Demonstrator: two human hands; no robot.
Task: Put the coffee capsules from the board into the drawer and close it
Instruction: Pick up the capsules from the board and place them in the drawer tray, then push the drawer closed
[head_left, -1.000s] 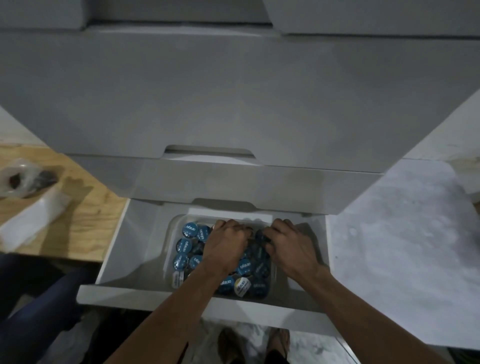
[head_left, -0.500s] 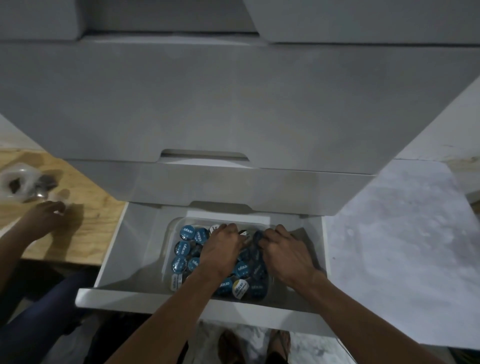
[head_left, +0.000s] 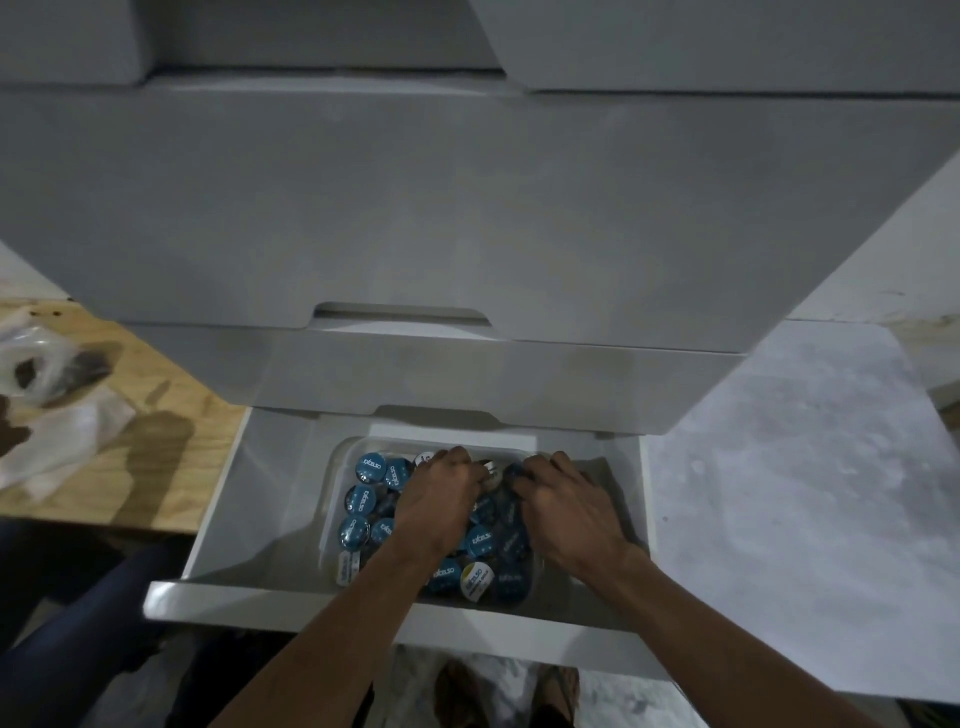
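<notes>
coffee capsules (head_left: 371, 467), round with glossy blue foil lids and pale lettering, lie heaped in a clear plastic tray (head_left: 337, 457) with rounded corners. one capsule (head_left: 478, 576) at the tray's 6 o'clock edge has a yellow-and-white lid. the tray sits inside the open drawer (head_left: 260, 519), a smooth white box pulled out from the bottom of a matte grey-white cabinet (head_left: 467, 208) with cut-out handle notches. the left hand (head_left: 441, 499) and right hand (head_left: 566, 506) are both down on the pile, knuckles up, fingers curled into the capsules; what each grasps i cannot tell. at 9 o'clock a wooden board (head_left: 171, 447) of pale grainy plywood carries crumpled clear plastic bags (head_left: 47, 364), with another person's hand (head_left: 10, 439) at the frame edge. at 3 o'clock lies a mottled grey stone-like floor (head_left: 779, 493). sandalled feet (head_left: 506, 691) show at 6 o'clock.
</notes>
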